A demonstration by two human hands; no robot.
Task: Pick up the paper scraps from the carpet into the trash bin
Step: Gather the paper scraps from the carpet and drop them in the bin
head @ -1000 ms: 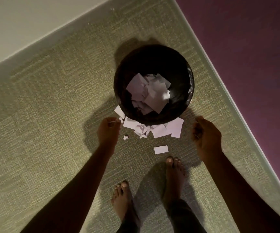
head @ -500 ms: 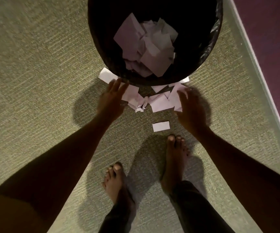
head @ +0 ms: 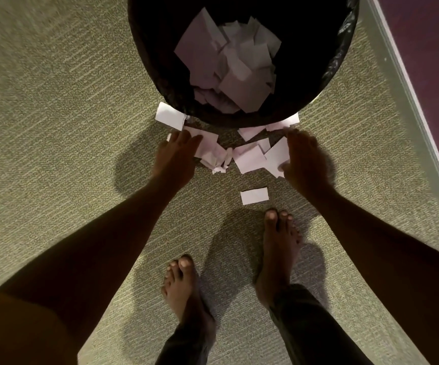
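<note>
Paper scraps [head: 242, 156], pale and thin, lie in a loose heap on the carpet [head: 55, 127] right against the near side of the trash bin [head: 160, 83]. One flat piece [head: 171, 117] sticks out at the bin's left foot; a lone rectangle [head: 254, 196] sits apart, between the heap and the toes of the right foot [head: 278, 248]. Bin is black-lined and already holds a pile of scraps.

Left hand [head: 176, 159]: fingers spread flat, tips on the left edge of the heap, nothing pinched. Right hand [head: 305, 159]: open and cupped at the heap's right edge, touching the scraps, no grip closed yet.

Handling, my read: featherweight, floppy, will slide and flutter. Flat pieces cling to carpet pile and are hard to lift by an edge. Best bet is to sweep both hands inward, bunch the heap, and clamp it from both sides. The lone rectangle and the left piece probably need a fingertip pinch at a corner.

Clearance: bin wall blocks the far side, so scraps may get pushed under its curve. Carpet is open left and near. Wall strip [head: 407, 101] to the right is well clear. Lift over the rim is short.
</note>
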